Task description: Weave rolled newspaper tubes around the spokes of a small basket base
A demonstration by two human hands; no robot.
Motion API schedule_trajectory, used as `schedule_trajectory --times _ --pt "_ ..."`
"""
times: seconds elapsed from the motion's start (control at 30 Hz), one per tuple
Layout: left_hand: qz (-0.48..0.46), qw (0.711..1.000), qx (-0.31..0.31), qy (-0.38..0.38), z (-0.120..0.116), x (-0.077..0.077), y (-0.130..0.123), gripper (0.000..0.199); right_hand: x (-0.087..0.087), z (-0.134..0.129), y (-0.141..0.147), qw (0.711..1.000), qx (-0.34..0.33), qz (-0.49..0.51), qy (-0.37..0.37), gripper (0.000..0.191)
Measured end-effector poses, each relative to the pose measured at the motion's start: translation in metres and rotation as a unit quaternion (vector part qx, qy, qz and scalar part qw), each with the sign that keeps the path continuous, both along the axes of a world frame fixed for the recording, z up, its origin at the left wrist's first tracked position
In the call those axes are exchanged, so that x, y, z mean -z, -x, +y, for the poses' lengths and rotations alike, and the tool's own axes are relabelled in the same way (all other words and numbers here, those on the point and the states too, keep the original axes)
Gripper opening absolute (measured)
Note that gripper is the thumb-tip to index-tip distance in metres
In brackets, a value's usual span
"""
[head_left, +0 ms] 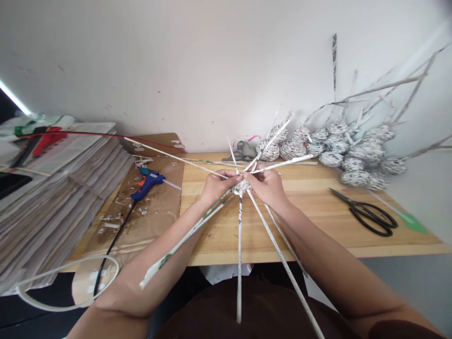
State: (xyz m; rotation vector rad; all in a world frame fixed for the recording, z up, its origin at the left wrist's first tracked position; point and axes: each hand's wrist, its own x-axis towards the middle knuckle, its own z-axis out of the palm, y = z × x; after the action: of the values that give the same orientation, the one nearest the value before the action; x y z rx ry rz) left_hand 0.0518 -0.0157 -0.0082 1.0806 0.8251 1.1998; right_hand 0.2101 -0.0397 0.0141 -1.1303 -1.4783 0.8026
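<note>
1 woven paper base point(241, 187) is pinched by left hand point(216, 188) and right hand point(267, 186); paper spokes point(240, 245) are best spaced evenly.

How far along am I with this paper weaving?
Likely done: the woven paper balls at back right. In progress: a small woven center, pinched by your left hand and right hand. Remaining, it seems: most of its weaving, since long paper strips spread from it unwoven.
</note>
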Motion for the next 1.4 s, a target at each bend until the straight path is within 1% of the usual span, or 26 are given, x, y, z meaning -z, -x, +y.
schedule_trajectory --times 0.1,0.27,0.33,0.43,0.53,0.6,0.7,0.8,0.83,0.9,0.97,1.03,1.1,1.17,1.2,1.27,1.33,1.4 --pt "0.008 1.000 0.006 -0.022 0.001 -0.004 0.002 0.033 -0.002 -0.001 -0.001 1.000 -0.005 0.021 -0.014 0.024" --pt "0.046 0.996 0.001 -0.079 -0.005 -0.018 0.004 0.030 -0.006 -0.003 -0.001 0.998 -0.030 0.034 -0.053 0.022" --pt "0.064 0.992 -0.012 -0.104 -0.008 -0.024 0.003 0.028 -0.007 -0.002 -0.002 0.998 -0.032 0.041 -0.046 0.022" --pt "0.060 0.990 -0.043 -0.117 -0.014 -0.028 0.000 0.028 -0.008 -0.001 -0.002 0.996 -0.044 0.077 -0.002 0.027" --pt "0.034 0.992 -0.055 -0.108 -0.017 -0.030 -0.002 0.028 -0.010 -0.001 0.001 0.990 -0.048 0.125 0.038 0.033" --pt "0.023 0.994 -0.061 -0.088 -0.017 -0.031 -0.003 0.029 -0.012 0.000 0.002 0.985 -0.028 0.164 0.052 0.036" --pt "0.016 0.995 -0.086 -0.052 -0.014 -0.033 -0.003 0.031 -0.014 -0.002 0.003 0.982 0.005 0.186 0.045 0.036" --pt "0.017 0.995 -0.092 -0.035 -0.012 -0.032 -0.002 0.031 -0.014 -0.005 0.003 0.988 0.010 0.153 0.012 0.029" --pt "0.021 0.996 -0.087 -0.032 -0.012 -0.031 -0.002 0.031 -0.013 -0.006 0.003 0.990 0.002 0.140 0.002 0.028" --pt "0.026 0.997 -0.070 -0.027 -0.012 -0.029 -0.002 0.032 -0.012 -0.007 0.003 0.992 -0.022 0.122 -0.009 0.032" --pt "0.020 0.998 -0.051 -0.021 -0.010 -0.025 -0.002 0.033 -0.011 -0.006 0.002 0.992 -0.045 0.120 0.000 0.035" --pt "0.001 0.999 -0.044 -0.017 -0.008 -0.023 -0.001 0.036 -0.014 -0.005 -0.001 0.988 -0.064 0.139 0.016 0.035" --pt "-0.021 0.998 -0.053 -0.020 -0.005 -0.023 0.001 0.037 -0.017 -0.002 -0.006 0.981 -0.077 0.173 0.033 0.038" --pt "-0.044 0.996 -0.071 -0.025 -0.002 -0.024 0.003 0.038 -0.019 0.002 -0.011 0.975 -0.074 0.202 0.054 0.038" --pt "-0.059 0.995 -0.081 -0.027 -0.001 -0.025 0.005 0.038 -0.019 0.003 -0.012 0.974 -0.070 0.203 0.070 0.037" --pt "-0.096 0.990 -0.099 -0.032 0.001 -0.026 0.006 0.039 -0.014 0.005 -0.013 0.976 -0.079 0.167 0.118 0.032" --pt "-0.136 0.983 -0.111 -0.044 0.002 -0.028 0.006 0.040 -0.007 0.005 -0.010 0.968 -0.140 0.111 0.179 0.032" --pt "-0.163 0.979 -0.111 -0.060 0.000 -0.031 0.006 0.041 -0.001 0.004 -0.005 0.944 -0.233 0.079 0.219 0.038"
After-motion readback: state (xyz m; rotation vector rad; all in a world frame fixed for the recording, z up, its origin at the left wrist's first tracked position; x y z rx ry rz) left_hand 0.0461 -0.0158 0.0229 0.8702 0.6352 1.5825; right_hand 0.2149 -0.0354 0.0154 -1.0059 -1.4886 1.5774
